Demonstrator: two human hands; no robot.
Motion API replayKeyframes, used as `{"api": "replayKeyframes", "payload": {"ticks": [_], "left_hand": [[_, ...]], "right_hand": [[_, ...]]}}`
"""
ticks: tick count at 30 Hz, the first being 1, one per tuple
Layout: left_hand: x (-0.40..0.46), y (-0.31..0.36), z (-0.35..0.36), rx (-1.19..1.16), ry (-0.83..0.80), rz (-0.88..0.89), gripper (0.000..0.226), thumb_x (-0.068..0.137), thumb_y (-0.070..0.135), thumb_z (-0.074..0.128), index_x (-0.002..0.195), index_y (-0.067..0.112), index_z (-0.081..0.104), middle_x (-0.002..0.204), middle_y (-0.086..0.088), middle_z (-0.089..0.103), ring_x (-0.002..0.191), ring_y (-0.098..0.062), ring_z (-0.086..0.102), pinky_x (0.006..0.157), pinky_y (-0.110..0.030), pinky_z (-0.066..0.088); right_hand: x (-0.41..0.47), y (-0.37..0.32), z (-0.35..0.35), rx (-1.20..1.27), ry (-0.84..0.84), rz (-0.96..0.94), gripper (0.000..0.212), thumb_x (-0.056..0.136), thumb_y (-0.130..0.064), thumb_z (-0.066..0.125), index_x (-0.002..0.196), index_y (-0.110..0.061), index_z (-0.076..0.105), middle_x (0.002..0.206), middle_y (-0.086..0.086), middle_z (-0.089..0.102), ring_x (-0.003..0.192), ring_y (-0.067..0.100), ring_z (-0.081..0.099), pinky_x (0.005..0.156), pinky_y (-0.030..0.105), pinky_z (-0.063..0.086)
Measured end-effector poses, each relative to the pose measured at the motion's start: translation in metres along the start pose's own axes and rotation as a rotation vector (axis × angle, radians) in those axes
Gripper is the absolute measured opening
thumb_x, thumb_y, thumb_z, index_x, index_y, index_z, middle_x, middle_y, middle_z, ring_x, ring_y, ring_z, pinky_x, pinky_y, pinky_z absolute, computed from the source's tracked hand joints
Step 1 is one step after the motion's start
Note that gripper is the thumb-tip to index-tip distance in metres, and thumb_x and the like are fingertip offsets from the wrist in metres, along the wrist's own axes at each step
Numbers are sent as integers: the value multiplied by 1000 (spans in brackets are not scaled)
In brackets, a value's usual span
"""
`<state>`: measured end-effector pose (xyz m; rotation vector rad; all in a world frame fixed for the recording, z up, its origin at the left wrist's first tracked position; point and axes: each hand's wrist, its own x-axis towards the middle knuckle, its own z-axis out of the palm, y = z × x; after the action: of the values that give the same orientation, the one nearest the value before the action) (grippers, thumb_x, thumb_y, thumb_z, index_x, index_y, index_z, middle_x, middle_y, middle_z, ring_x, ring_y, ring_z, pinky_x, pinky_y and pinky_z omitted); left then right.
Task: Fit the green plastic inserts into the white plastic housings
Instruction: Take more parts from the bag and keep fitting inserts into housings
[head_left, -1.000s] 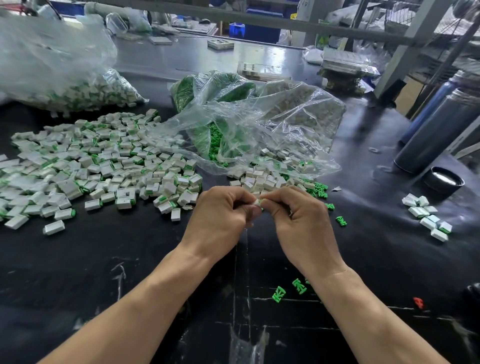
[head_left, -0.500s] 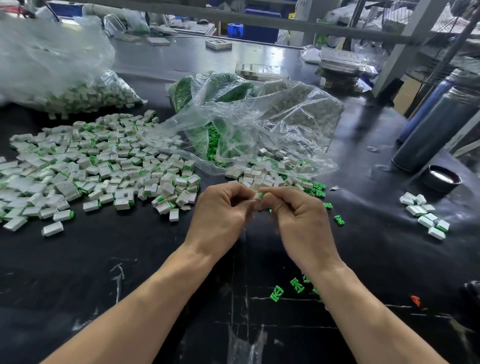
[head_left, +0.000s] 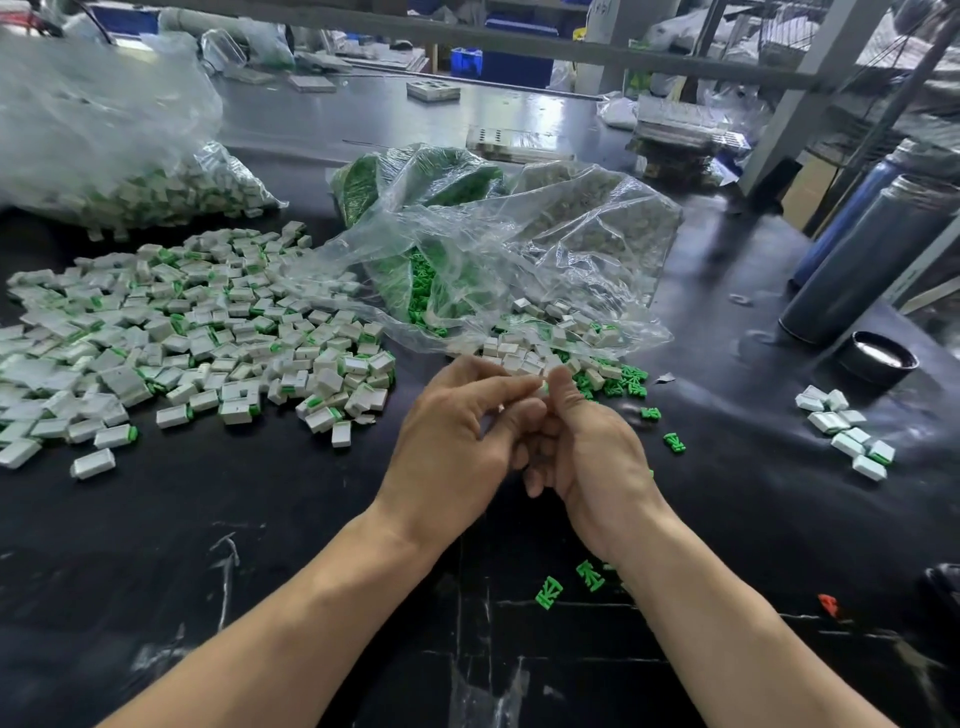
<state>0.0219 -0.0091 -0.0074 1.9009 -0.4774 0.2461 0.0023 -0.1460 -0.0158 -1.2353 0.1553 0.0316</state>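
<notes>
Pressing an insert home

Just before the clear bag (head_left: 519, 249), my left hand (head_left: 457, 436) and right hand (head_left: 587, 447) pinched one white housing (head_left: 543, 387) between curled fingers, probably bracing it for seating.

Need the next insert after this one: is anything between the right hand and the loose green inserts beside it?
Nothing visible. Loose inserts lie bare on the table just right of the right hand.

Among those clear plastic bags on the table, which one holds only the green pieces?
The clear plastic bag of green plastic inserts, at the middle back. The far-left clear plastic bag holds white-and-green blocks; the crumpled front bag mostly white ones.
</notes>
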Motion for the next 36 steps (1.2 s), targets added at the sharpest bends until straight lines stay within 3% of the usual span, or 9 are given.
{"api": "replayKeyframes", "payload": {"ticks": [5, 9, 15, 18, 20, 26, 30, 34, 36], "left_hand": [[7, 4, -10, -171, 14, -102, 20, 91, 1, 73, 99, 18, 80, 108, 6, 64, 88, 2, 65, 78, -10, 49], [8, 7, -14, -218, -57, -129, 15, 89, 1, 74, 92, 15, 78, 116, 2, 64, 98, 2, 65, 77, -8, 48], [7, 9, -14, -208, -119, -114, 14, 91, 2, 73, 88, 15, 70, 109, 6, 66, 72, -5, 64, 67, -25, 58], [6, 10, -14, -177, -155, -109, 15, 92, 2, 72, 90, 17, 68, 109, 6, 66, 78, -13, 65, 77, -39, 58], [4, 12, -13, -175, -158, -109, 14, 92, 2, 71, 91, 16, 68, 106, 5, 68, 71, -13, 64, 74, -35, 58], [2, 12, -2, -339, -171, -184, 4, 95, 7, 70, 98, 9, 70, 79, -3, 72, 68, -11, 68, 65, -23, 55], [0, 12, 5, -422, -150, -221, 4, 94, 7, 71, 97, 4, 72, 76, 0, 73, 70, -9, 68, 66, -21, 55], [-2, 12, 6, -474, -123, -258, 2, 93, 4, 71, 94, 3, 72, 81, -7, 76, 66, -7, 70, 58, -17, 54], [-2, 13, 6, -462, -110, -263, 2, 93, 4, 71, 92, 4, 73, 85, -7, 77, 69, -6, 71, 59, -14, 53]], "right_hand": [[-1, -1, -1, 2, -109, -5, 45, 95, -48, 58, 95, -4, 70, 81, 15, 68, 59, 20, 58, 39, 26, 43], [-3, -4, -1, 18, -170, -3, 41, 98, -45, 57, 91, -6, 70, 81, 15, 66, 59, 21, 55, 39, 25, 41], [-3, -1, 3, -143, -162, 31, 72, 96, -61, 41, 104, 6, 67, 71, 14, 61, 51, 21, 47, 35, 25, 31], [-3, 2, 2, -225, -122, -12, 64, 96, -67, 35, 105, -16, 72, 65, 10, 55, 49, 19, 43, 38, 24, 27], [-3, 3, 1, -227, -88, 6, 64, 94, -69, 35, 105, -18, 72, 63, 6, 52, 48, 15, 42, 37, 21, 27], [-5, 6, 8, -80, 22, -48, 42, 100, -54, 43, 85, -24, 68, 59, -6, 41, 43, 5, 36, 36, 16, 28], [-5, 12, 11, -123, 130, -123, 58, 111, -38, 36, 63, -36, 70, 51, -14, 49, 39, 2, 43, 37, 15, 32], [-1, 17, 16, -254, 248, -184, 47, 95, -54, 37, 83, -36, 78, 69, -3, 73, 72, 19, 72, 68, 41, 58], [-2, 17, 19, -293, 264, -198, 53, 91, -58, 36, 91, -26, 78, 85, 9, 76, 92, 35, 72, 89, 61, 55]]}}
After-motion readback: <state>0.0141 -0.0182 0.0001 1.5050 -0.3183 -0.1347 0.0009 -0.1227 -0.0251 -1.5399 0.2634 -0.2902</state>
